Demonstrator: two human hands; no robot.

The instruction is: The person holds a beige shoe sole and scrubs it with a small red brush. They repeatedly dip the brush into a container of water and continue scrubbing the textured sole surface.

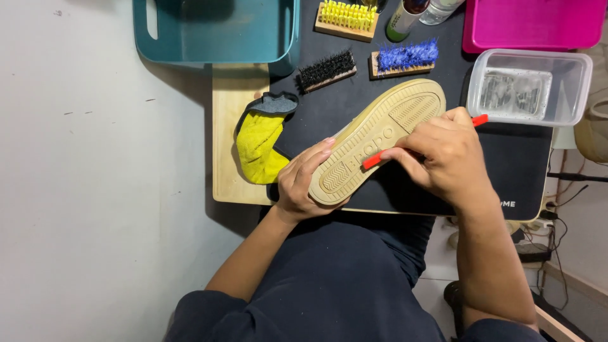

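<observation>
The person sits at a small table with a shoe (380, 142) turned sole-up over a black mat (506, 158), its tan ribbed sole running from about seven o'clock up toward one o'clock.

The left hand (303, 183) comes in from seven o'clock, forearm angled up from the lap, and cups the near end of the shoe from below and behind. Its fingers (316, 152) wrap up along the left edge of the sole, closed on it, with the thumb out of sight underneath.

The right hand (437, 155) reaches in from five o'clock, wrist bent, knuckles up, the forearm dropping steeply toward the body. It is pinched around a thin red tool (375, 159), probably a small brush or pick, though its working end is too small to make out. One red end pokes out at the hand's one o'clock side, and the other end lies against the middle of the sole.

At nine o'clock from the shoe a yellow cloth (258, 145) with a grey edge lies half on a pale wooden board (227, 126). At twelve o'clock sit a black brush (326, 69), a blue brush (403, 57) and a yellow brush (347, 18), with a teal basket (215, 31) beyond them. At two o'clock stands a clear plastic tub (532, 85), and behind it a pink tray (532, 22).
</observation>
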